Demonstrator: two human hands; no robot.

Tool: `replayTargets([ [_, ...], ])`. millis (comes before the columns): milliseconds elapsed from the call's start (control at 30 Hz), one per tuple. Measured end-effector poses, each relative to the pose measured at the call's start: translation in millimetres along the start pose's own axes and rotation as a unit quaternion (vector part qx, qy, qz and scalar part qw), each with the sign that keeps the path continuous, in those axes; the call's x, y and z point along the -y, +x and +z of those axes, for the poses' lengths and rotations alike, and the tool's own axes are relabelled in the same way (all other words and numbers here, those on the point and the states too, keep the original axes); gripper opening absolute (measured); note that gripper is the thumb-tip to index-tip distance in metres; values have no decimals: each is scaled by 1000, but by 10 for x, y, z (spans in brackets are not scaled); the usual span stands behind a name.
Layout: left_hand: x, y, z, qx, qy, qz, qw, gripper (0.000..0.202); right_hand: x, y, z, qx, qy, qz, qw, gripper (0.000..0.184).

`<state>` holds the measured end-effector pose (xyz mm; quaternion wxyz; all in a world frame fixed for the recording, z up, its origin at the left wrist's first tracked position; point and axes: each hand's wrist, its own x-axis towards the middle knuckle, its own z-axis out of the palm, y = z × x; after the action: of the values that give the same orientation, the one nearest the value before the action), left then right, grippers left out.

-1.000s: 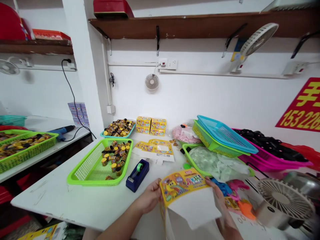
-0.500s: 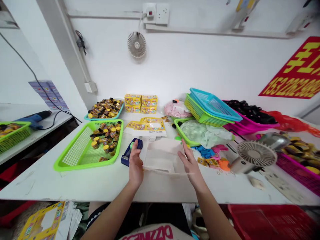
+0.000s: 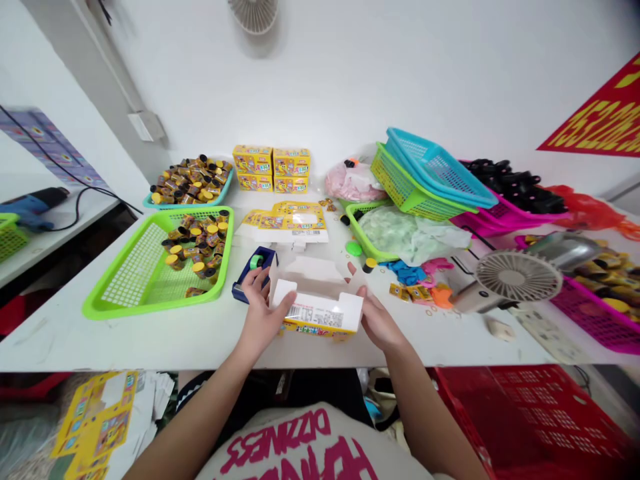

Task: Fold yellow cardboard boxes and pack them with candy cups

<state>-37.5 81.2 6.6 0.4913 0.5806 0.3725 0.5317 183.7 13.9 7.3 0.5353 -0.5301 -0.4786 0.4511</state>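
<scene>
Between my hands is a yellow and white cardboard box (image 3: 320, 313), its flaps raised and its white inside showing. My left hand (image 3: 263, 310) grips the box's left end, thumb on the near panel. The right end is held by my right hand (image 3: 377, 317), some of its fingers behind a flap. Just beyond my left hand lies a blue tape dispenser (image 3: 255, 267) with a green roll. Flat printed box blanks (image 3: 285, 223) rest farther back on the white table (image 3: 165, 347).
Left stands a green basket (image 3: 125, 273) of small jars; behind it, a blue basket (image 3: 193, 180) holds more. Finished yellow boxes (image 3: 271, 167) are stacked by the wall. On the right are stacked baskets (image 3: 435, 173), a plastic bag (image 3: 415, 233) and a small fan (image 3: 517, 275).
The box has turned so its printed side and white flaps now face me. Both hands have shifted their hold on its ends. The view has tilted downward.
</scene>
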Motion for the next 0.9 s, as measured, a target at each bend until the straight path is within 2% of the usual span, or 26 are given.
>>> replayTargets([
  [100, 11, 47, -51, 24, 73, 9, 997, 62, -15, 2, -46, 8, 24, 8, 1000, 65],
  [167, 24, 62, -78, 45, 129, 24, 990, 56, -57, 7, -51, 5, -28, -8, 1000, 65],
  [300, 2, 50, -92, 29, 196, 40, 979, 55, -181, -4, 41, -98, -159, -136, 973, 71],
  [367, -35, 46, -105, 33, 247, 80, 965, 44, -201, -25, 88, -148, -181, -184, 955, 61],
  [400, -55, 50, -119, 54, 276, 109, 953, 37, -189, -38, 96, -151, -191, -198, 949, 51],
  [500, -105, 89, -194, 189, 349, 190, 898, 28, -76, -64, 50, -106, -232, -237, 937, 23],
  [600, -147, 132, -252, 289, 402, 201, 845, 37, 85, -60, -40, -32, -266, -254, 929, 22],
  [667, -183, 141, -241, 305, 445, 202, 818, 43, 176, -48, -73, 17, -310, -254, 916, 31],
  [767, -245, 130, -169, 305, 497, 206, 786, 41, 258, -35, -47, 76, -411, -231, 879, 47],
  [833, -276, 121, -127, 302, 509, 204, 780, 37, 276, -35, 0, 94, -456, -205, 861, 52],
  [900, -281, 114, -114, 303, 505, 203, 782, 36, 277, -33, 34, 108, -463, -186, 860, 53],
])
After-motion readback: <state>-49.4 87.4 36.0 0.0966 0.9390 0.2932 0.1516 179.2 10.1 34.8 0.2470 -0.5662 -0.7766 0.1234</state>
